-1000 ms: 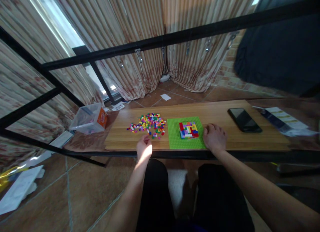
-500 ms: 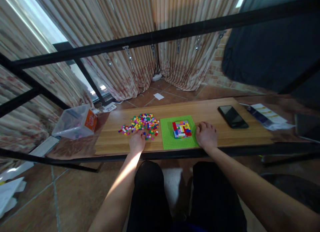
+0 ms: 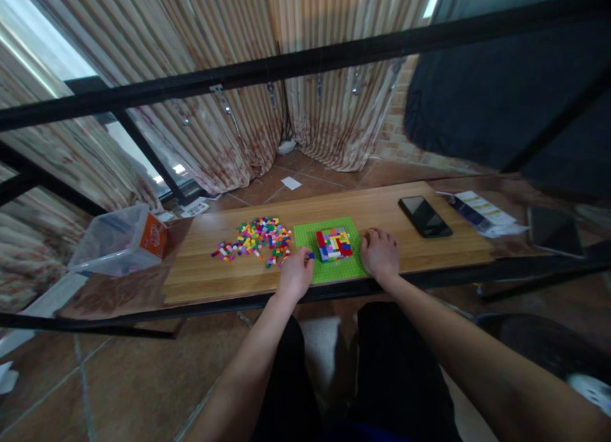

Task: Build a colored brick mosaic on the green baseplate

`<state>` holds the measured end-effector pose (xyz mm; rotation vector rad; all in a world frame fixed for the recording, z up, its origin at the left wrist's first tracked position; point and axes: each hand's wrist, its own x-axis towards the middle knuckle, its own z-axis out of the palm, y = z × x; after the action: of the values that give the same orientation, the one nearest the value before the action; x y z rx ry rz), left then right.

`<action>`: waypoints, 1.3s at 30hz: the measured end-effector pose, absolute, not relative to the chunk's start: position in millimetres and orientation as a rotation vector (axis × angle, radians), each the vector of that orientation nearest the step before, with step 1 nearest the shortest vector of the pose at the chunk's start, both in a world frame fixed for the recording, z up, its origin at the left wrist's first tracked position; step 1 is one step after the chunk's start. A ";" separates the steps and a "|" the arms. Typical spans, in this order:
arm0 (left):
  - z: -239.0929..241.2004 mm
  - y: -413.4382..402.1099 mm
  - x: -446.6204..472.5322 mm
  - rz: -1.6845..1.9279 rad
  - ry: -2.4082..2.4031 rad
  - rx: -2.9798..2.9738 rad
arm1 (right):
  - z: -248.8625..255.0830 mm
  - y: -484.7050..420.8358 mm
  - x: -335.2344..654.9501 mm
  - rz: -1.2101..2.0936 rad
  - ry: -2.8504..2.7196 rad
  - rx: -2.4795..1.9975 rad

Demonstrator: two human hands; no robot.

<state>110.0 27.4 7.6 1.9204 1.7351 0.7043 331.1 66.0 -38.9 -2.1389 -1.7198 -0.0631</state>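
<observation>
Between the fingertips of my left hand is a small blue brick, held over the left part of the green baseplate. A low block of multicoloured toy bricks stands on that baseplate, just right of the blue brick and apart from it. My right hand rests at the baseplate's right edge, its fingers loosely curled; whether anything is under them is hidden. To the left, a loose pile of toy bricks lies spread over the wooden board.
A black phone lies on the wooden board at the right, with papers beyond it. At the left stands a clear plastic box with an orange label. A black metal bar crosses in front of the curtains.
My left hand has moved right, from the brick pile to the baseplate, and a blue brick now shows in its fingers. My right hand stays at the baseplate's edge. The whole view has shifted slightly.
</observation>
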 end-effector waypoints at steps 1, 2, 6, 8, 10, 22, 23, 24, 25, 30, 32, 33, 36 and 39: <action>8.5 30.1 115.8 0.674 1.744 1.928 | -39.0 66.1 331.1 -0.062 -1.717 -2.137; 9.7 33.1 120.4 0.647 1.755 1.936 | -39.3 66.2 331.1 -0.060 -1.715 -2.137; 16.0 43.8 129.8 0.596 1.785 1.965 | -40.5 66.5 331.0 -0.060 -1.713 -2.130; 18.6 47.3 132.4 0.579 1.796 1.975 | -41.0 66.7 331.0 -0.069 -1.715 -2.123; 20.0 49.4 134.6 0.567 1.807 1.981 | -41.2 66.8 330.9 -0.078 -1.714 -2.120; 20.5 50.1 139.2 0.575 1.876 1.947 | -40.0 66.1 330.1 -0.075 -1.722 -2.131; 21.3 51.0 139.9 0.577 1.875 1.937 | -40.1 66.1 330.1 -0.073 -1.723 -2.133; 22.0 52.0 140.3 0.579 1.871 1.928 | -40.3 66.2 330.1 -0.070 -1.722 -2.134; 22.7 53.0 140.4 0.582 1.864 1.920 | -40.4 66.2 330.1 -0.069 -1.720 -2.132; 24.9 55.0 137.2 0.618 1.797 1.861 | -41.1 67.2 330.9 -0.065 -1.713 -2.110; 25.1 54.7 135.9 0.634 1.775 1.836 | -40.9 67.5 331.2 -0.059 -1.711 -2.112; 25.0 54.7 135.4 0.642 1.767 1.824 | -40.8 67.5 331.2 -0.056 -1.711 -2.114; 24.1 55.6 134.2 0.672 1.757 1.779 | -40.4 67.3 331.3 -0.049 -1.716 -2.125; 20.8 58.4 132.6 0.706 1.754 1.722 | -40.5 67.0 331.1 -0.046 -1.716 -2.128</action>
<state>132.6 58.4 20.8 1.7222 1.7537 0.7062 331.1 67.0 -40.5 -2.1281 -1.7158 -0.0465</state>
